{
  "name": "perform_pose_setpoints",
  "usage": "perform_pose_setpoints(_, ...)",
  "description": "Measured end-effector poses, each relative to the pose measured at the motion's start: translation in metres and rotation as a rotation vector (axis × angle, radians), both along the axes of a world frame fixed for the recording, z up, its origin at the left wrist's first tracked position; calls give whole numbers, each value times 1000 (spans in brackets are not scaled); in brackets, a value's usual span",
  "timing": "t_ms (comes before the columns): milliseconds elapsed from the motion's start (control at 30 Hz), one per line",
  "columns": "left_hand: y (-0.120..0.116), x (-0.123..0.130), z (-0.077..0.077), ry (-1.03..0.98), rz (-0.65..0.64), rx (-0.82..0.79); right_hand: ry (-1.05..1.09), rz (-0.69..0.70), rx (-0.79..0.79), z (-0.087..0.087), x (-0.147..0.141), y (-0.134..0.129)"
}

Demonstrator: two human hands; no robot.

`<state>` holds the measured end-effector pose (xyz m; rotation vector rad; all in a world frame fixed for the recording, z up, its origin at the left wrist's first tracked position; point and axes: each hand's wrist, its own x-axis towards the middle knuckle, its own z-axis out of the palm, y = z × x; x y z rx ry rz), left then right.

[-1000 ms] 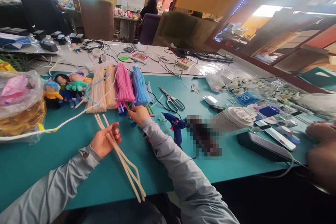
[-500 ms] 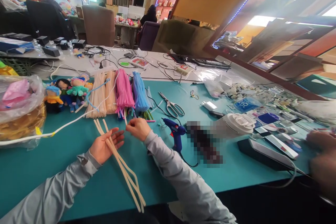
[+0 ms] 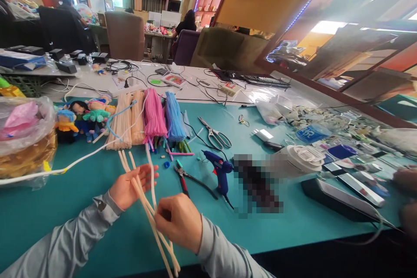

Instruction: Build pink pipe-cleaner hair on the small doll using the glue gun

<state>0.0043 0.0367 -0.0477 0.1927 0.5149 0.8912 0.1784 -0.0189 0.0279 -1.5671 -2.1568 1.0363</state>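
Observation:
Several long beige fuzzy stems (image 3: 143, 200) cross the palm of my left hand (image 3: 128, 187), its thumb over them and its fingers spread to the right. My right hand (image 3: 179, 219) is closed on the lower end of another pale stem (image 3: 150, 173), which runs up towards the bundles. Beyond my hands lie bundles of beige stems (image 3: 120, 121), pink stems (image 3: 154, 115) and blue stems (image 3: 175, 117). Red-and-black pliers (image 3: 183, 181) rest just behind my right hand, with a blue glue gun (image 3: 221, 169) to their right.
Scissors (image 3: 215, 134) lie behind the glue gun. Small dolls (image 3: 94, 113) and a plastic bag (image 3: 26, 139) are at the left. To the right stand a white-lidded cup (image 3: 301, 158) and a dark box (image 3: 335, 200). Another person's hand (image 3: 405, 182) shows at the right edge.
My right hand has moved down and nearer, drawing the pale stem along past my left hand. The pliers it was covering now show. My left hand still holds the beige stems.

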Motion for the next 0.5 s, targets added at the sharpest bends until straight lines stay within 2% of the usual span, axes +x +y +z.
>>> perform_pose_setpoints(200,-2,0,-2,-17,-34,29,91,26,-188,2,9,-22)
perform_pose_setpoints(367,-2,0,3,-82,44,84,203,-74,-310,10,19,-14)
perform_pose_setpoints(500,-1,-1,5,-121,119,119,308,-114,-257,13,20,-3)
